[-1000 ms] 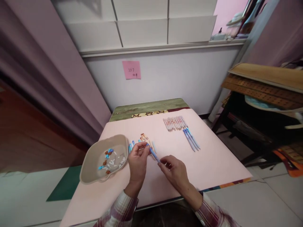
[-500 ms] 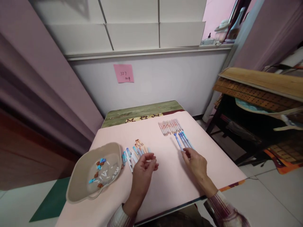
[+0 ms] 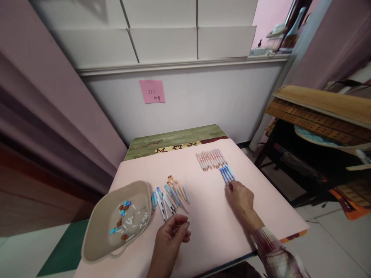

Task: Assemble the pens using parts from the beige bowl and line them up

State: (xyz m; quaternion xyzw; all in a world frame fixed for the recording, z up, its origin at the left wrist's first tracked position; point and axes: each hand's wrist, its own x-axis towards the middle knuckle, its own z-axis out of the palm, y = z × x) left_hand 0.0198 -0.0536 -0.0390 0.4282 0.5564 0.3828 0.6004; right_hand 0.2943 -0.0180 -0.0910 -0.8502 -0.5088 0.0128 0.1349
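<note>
Holding position at the right of your desk (image 3: 208, 224): your right hand (image 3: 242, 199), thumb and fingers drawn together on the near ends of the blue pens (image 3: 227, 175); how many are pinched is hidden.

Blue pens: a small, close-set group, roughly parallel, lying just below the row of clear pens (image 3: 211, 159). Slim, straight, mid-blue to light blue, brighter at the far ends; the near ends are covered by your fingers. Handling, as judged: light, stiff, smooth enough to roll or slip, not especially fragile. Best hold: mid-barrel, between thumb and fingertips, clear of the neighbours.

Left hand (image 3: 172, 236): loosely curled, thumb near the fingertips but not pressed tight, nothing visible in it; placed just nearer you than the loose parts.

Loose parts, left of centre, fanned and partly overlapping: white rods (image 3: 160, 202), some dark-tipped; grey-blue barrels (image 3: 186, 194); tan pieces with brown ends (image 3: 173, 180). All look light, rigid and easily rolled.

Beige basin (image 3: 100, 227), left of these: small white bits (image 3: 129, 222), with blue and brown pieces (image 3: 125, 206), scattered on its floor.
</note>
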